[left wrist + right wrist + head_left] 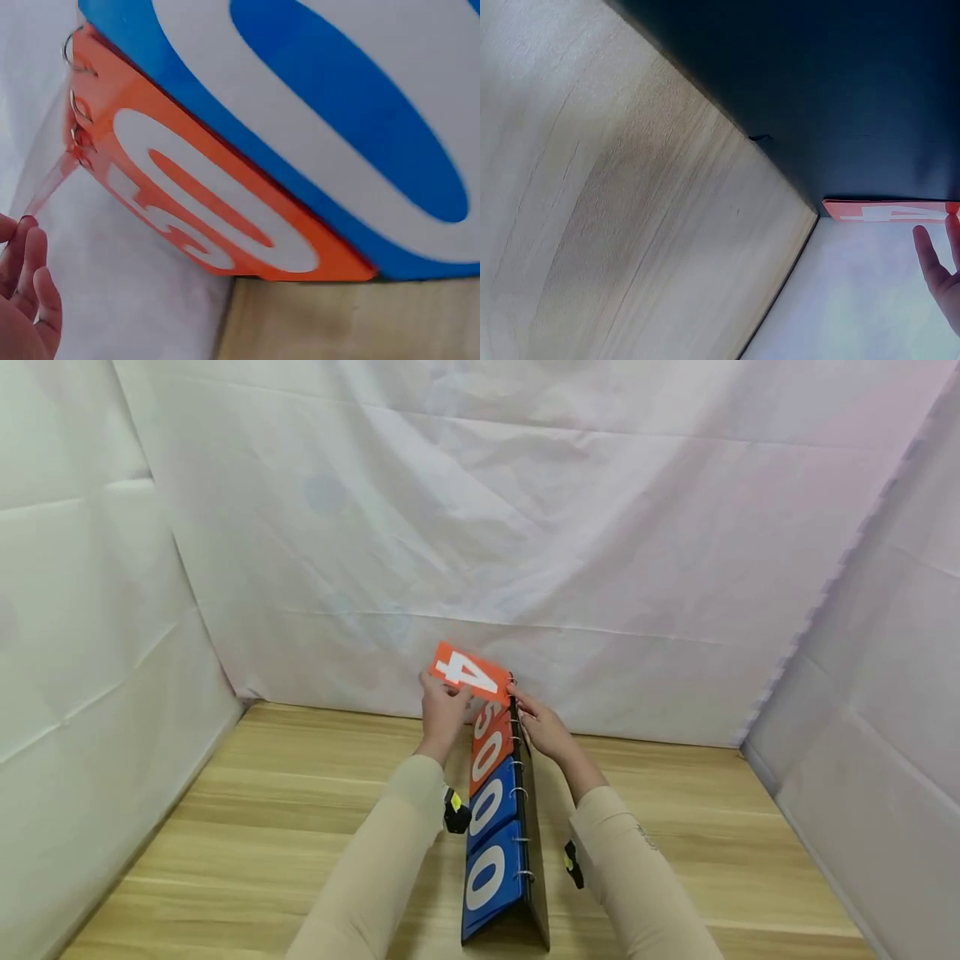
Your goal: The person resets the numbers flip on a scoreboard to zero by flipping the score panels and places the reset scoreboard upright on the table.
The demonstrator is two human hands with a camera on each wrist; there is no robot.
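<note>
While the orange "4" card (467, 672) stands lifted off its rings, we would keep it level and swing it over the spine of the flip scoreboard (501, 827) in one smooth arc, since a twist would, we judge, bind the punched holes on the wire rings (519, 793). We would also steady the scoreboard so that it does not slide on the wooden worktop (225, 827).

Our left hand (442, 714) is raised at the far end of the scoreboard, its fingers (22, 262) curled up to pinch the near edge of the "4" card from below; the left wrist view shows them only partly bent, with the card's edge running to their tips. Our right hand (545, 729) rests on the scoreboard's top edge, just right of the rings, with fingers nearly straight and laid flat against the black back panel (840, 90); we see nothing gripped there.

The scoreboard stands tent-like near the middle of the worktop, running away from us, its face showing orange "5" and "0" cards beyond two blue "0" cards. White cloth (525, 527) hangs behind the scoreboard and to both sides.
</note>
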